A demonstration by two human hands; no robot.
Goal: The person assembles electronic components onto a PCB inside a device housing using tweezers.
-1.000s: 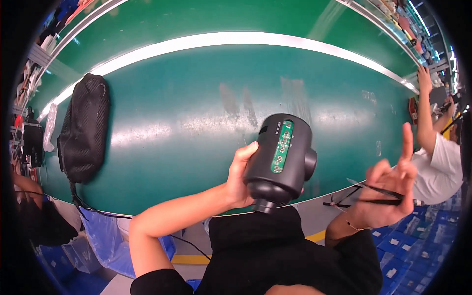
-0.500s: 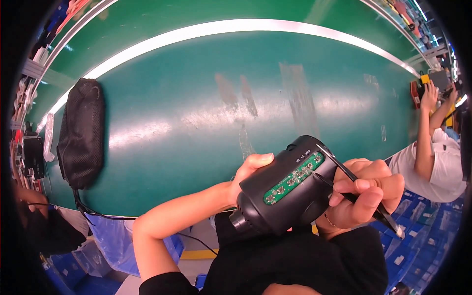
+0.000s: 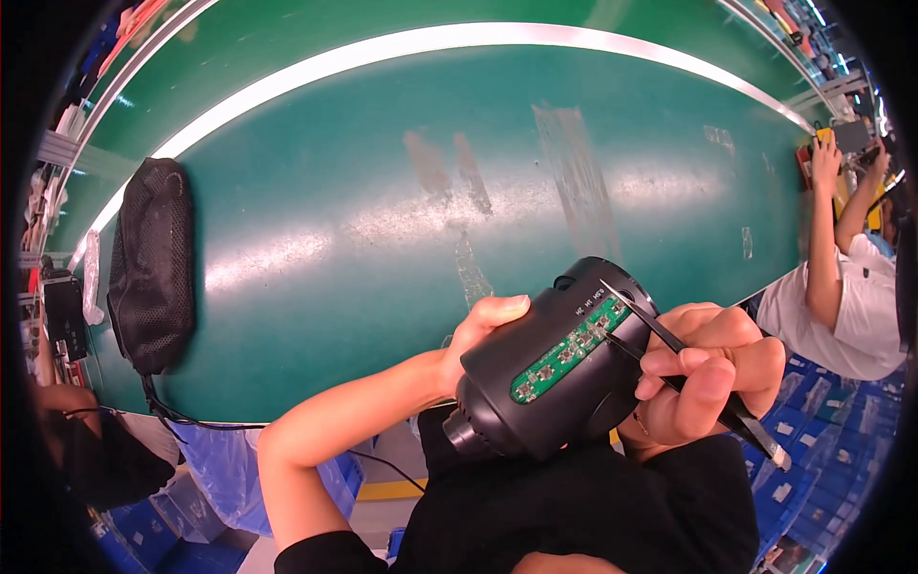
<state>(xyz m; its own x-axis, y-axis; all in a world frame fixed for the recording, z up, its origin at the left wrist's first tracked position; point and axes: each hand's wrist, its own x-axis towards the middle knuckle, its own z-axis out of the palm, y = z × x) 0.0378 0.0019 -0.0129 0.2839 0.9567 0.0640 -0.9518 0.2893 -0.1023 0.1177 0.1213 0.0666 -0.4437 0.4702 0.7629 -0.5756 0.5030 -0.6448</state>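
My left hand is closed around the far left side of a black cylindrical device housing, held tilted close to my body. Set into the housing is a narrow green circuit board with a row of small switches. Between its thumb and fingers my right hand grips dark tweezers, with their two tips spread apart. One tip is at the board near its upper end; the other lies over the housing beside the small white markings. The left fingers underneath the housing are hidden.
A black mesh bag with a cord lies at the left of the green worktable. Further left is a dark boxy device. At the right a co-worker's arm reaches over the table. Blue bins stand below at right.
The view has shifted slightly. The upper tweezer tip has moved a little left across the housing, and the tips stand wider apart. Both hands keep their grip.
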